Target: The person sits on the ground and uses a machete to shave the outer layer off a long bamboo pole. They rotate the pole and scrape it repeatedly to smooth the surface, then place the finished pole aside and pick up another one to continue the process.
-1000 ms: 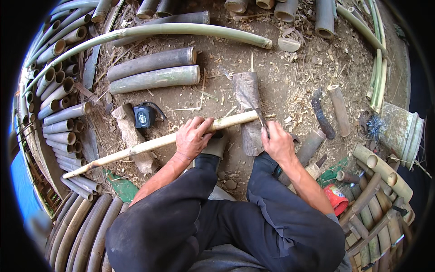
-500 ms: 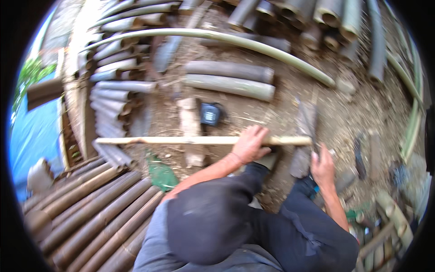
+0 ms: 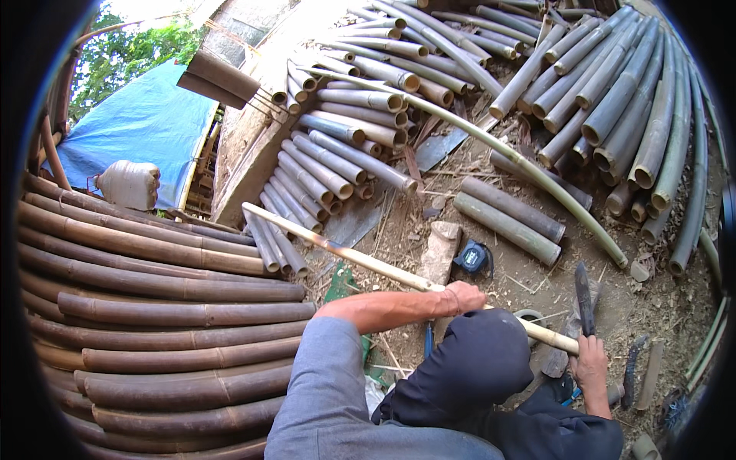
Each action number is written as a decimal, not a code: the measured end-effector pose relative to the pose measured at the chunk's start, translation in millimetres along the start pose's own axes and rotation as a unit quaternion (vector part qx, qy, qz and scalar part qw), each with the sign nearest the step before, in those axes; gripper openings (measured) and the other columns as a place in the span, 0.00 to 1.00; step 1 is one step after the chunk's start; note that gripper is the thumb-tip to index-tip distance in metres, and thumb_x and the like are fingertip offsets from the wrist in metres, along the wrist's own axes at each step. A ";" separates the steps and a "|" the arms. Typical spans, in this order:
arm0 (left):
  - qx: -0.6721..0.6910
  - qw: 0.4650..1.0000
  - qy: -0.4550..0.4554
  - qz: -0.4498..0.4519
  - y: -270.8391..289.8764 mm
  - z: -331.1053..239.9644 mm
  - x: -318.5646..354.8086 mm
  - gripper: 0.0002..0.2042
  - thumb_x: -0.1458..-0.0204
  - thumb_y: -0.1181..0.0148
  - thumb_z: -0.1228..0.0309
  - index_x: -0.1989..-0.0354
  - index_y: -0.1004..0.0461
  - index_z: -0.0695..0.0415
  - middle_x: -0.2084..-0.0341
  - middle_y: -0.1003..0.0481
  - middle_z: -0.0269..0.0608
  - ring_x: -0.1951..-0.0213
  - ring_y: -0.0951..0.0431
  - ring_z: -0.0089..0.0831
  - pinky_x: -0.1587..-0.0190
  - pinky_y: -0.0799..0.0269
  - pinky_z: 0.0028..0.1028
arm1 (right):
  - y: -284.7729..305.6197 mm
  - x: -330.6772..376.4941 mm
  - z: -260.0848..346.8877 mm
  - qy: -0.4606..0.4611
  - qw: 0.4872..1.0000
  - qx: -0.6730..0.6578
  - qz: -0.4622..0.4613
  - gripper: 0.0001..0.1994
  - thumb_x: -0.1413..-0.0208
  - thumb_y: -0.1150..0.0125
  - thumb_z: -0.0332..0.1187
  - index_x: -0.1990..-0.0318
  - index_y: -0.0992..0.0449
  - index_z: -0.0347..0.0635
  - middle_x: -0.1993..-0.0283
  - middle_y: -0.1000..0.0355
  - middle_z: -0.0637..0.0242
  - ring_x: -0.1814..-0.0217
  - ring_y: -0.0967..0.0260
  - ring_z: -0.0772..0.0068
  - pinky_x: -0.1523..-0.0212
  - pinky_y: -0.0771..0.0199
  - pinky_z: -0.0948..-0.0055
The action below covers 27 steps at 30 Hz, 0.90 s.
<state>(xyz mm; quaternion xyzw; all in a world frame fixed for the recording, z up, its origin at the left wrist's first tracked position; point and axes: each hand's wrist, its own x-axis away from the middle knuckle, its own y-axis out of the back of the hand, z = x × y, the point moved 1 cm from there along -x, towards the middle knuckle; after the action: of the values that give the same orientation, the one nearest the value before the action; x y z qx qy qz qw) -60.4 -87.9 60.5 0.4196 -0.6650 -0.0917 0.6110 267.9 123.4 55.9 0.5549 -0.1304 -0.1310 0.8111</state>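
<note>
A slim, pale bamboo pole (image 3: 368,266) slants down from the bamboo stack at left towards my right side. My left hand (image 3: 465,297) is closed around it near its middle. In my right hand (image 3: 590,364) is a machete (image 3: 585,299), its dark blade pointing away from me. The pole's near right end lies close beside that hand and the machete's handle; whether they touch I cannot tell. A dark, rounded, cloth-covered shape (image 3: 468,360) hides part of the pole. Beyond my left hand are a black tape measure (image 3: 473,258) and a wooden block (image 3: 441,254).
Long brown bamboo poles (image 3: 184,310) are stacked at left. Shorter cut bamboo pieces (image 3: 376,138) and greyish tubes (image 3: 613,92) fill the far side. Two cut tubes (image 3: 510,218) lie on the chip-strewn ground, near a long curved pole (image 3: 521,157). A blue tarp (image 3: 146,130) hangs far left.
The view has turned, so the pole now slants down to the right instead of lying nearly level. My left hand stays on the pole and my right hand still holds the machete.
</note>
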 end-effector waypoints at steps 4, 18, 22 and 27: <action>-0.029 0.995 -0.078 -0.056 18.1 -13.2 7.3 0.12 0.45 0.47 0.64 0.63 0.23 0.59 0.68 0.19 0.54 0.63 0.17 0.50 0.61 0.21 0.45 | 15.1 14.9 -16.6 0.025 0.999 -0.005 0.019 0.23 0.60 0.28 0.33 0.55 0.30 0.42 0.64 0.34 0.57 0.62 0.33 0.50 0.66 0.30 0.55; -0.128 0.962 -0.122 -0.210 -9.3 38.1 -1.1 0.15 0.53 0.41 0.64 0.56 0.29 0.49 0.63 0.28 0.39 0.56 0.26 0.37 0.51 0.32 0.39 | -88.8 -68.4 56.3 0.089 0.937 -0.280 0.187 0.34 0.49 0.35 0.36 0.35 0.42 0.40 0.43 0.39 0.45 0.42 0.35 0.40 0.44 0.32 0.54; -0.098 0.965 -0.080 -0.229 -20.4 68.6 3.3 0.13 0.49 0.42 0.65 0.54 0.28 0.47 0.60 0.30 0.37 0.52 0.27 0.37 0.49 0.34 0.38 | -23.7 -80.4 88.4 0.075 0.954 -0.265 0.120 0.40 0.53 0.33 0.32 0.32 0.45 0.36 0.37 0.43 0.45 0.32 0.46 0.40 0.31 0.45 0.54; -0.106 0.920 0.126 -0.356 -83.7 193.0 40.7 0.05 0.57 0.38 0.69 0.72 0.24 0.53 0.64 0.29 0.41 0.60 0.24 0.39 0.59 0.25 0.38 | -7.0 -66.7 7.7 -0.071 0.980 -0.158 -0.097 0.36 0.52 0.38 0.27 0.33 0.43 0.34 0.37 0.43 0.43 0.34 0.44 0.40 0.33 0.43 0.53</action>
<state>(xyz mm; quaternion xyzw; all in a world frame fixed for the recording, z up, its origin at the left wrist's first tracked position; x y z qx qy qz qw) -190.7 -243.4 -8.3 0.5692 -0.3759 -0.3195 0.6578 202.6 138.1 47.6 0.4190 -0.1114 -0.2673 0.8606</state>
